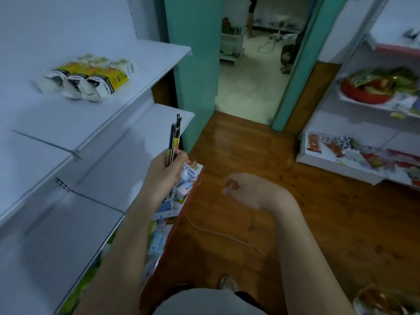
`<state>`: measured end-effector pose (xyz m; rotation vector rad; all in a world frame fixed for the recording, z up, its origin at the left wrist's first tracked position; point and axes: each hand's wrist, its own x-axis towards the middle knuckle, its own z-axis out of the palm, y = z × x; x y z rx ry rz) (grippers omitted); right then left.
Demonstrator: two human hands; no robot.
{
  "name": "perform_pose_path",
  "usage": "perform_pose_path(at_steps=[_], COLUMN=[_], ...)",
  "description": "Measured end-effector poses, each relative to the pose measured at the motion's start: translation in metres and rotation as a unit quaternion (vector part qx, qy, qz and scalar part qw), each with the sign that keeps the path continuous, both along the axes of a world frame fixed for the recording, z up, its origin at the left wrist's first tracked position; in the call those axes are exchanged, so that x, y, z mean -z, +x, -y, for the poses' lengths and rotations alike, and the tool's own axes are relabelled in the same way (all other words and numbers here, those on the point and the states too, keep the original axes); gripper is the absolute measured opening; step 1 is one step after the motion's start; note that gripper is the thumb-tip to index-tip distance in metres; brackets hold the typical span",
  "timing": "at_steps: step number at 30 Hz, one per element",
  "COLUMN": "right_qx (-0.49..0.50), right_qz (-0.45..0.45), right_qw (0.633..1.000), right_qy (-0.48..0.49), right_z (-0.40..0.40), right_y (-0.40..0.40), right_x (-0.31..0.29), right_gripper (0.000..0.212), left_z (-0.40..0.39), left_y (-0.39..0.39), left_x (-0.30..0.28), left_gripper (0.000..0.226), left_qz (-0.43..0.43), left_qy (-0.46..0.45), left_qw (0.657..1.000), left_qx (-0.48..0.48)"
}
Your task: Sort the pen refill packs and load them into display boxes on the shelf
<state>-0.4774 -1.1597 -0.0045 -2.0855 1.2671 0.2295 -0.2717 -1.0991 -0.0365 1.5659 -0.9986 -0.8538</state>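
My left hand (164, 171) is closed around a thin bundle of pen refill packs (174, 137), dark with yellow print, standing upright above my fist. It hovers beside the white shelf unit (95, 130). Three open display boxes (91, 78), yellow and black with white flaps, lie side by side on the upper shelf, far up and left of the hand. My right hand (245, 189) hangs over the wooden floor with its fingers curled, holding nothing that I can see. Below my left hand is a red-edged carton (179, 214) full of small blue and white packs.
A teal doorway (195, 64) opens ahead onto a pale-floored room where a person's legs (251, 17) stand. On the right, another white shelf unit (354, 160) carries snack packets and a red bowl (363, 92). A thin string (218, 233) lies on the wood floor.
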Motion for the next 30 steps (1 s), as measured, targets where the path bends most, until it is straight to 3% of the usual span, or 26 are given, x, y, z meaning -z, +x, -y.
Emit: perform_pose_path(at_steps=[3, 5, 11, 14, 18, 20, 23, 30], right_qx=[-0.037, -0.087, -0.149, -0.191, -0.224, -0.233, -0.228, -0.297], right_qz=[0.037, 0.014, 0.062, 0.085, 0.13, 0.206, 0.318, 0.411], right_qw=[0.998, 0.996, 0.987, 0.978, 0.965, 0.95, 0.916, 0.841], right_qy=[-0.025, -0.017, 0.014, 0.018, 0.028, 0.022, 0.093, 0.188], right_z=[0.059, 0.088, 0.187, 0.232, 0.282, 0.3, 0.311, 0.316], right_y=[0.013, 0.027, 0.09, 0.138, 0.195, 0.225, 0.278, 0.38], right_x=[-0.005, -0.003, 0.002, -0.004, -0.024, -0.039, -0.054, -0.059], right_gripper=[0.033, 0.035, 0.034, 0.027, 0.028, 0.027, 0.023, 0.016], left_z=[0.043, 0.063, 0.123, 0.158, 0.21, 0.234, 0.262, 0.283], left_y=[0.011, 0.02, 0.065, 0.1, 0.152, 0.172, 0.188, 0.238], left_x=[-0.01, -0.013, -0.01, -0.019, -0.046, -0.059, -0.077, -0.097], left_gripper=[0.018, 0.017, 0.025, 0.04, 0.045, 0.047, 0.052, 0.052], left_qz=[-0.043, -0.062, -0.084, -0.141, -0.238, -0.264, -0.298, -0.215], left_qy=[-0.027, -0.021, -0.035, -0.099, -0.223, -0.285, -0.366, -0.412], left_qw=[0.996, 0.993, 0.988, 0.98, 0.938, 0.911, 0.862, 0.8], left_qx=[-0.07, -0.095, -0.123, -0.1, -0.123, -0.139, -0.185, -0.379])
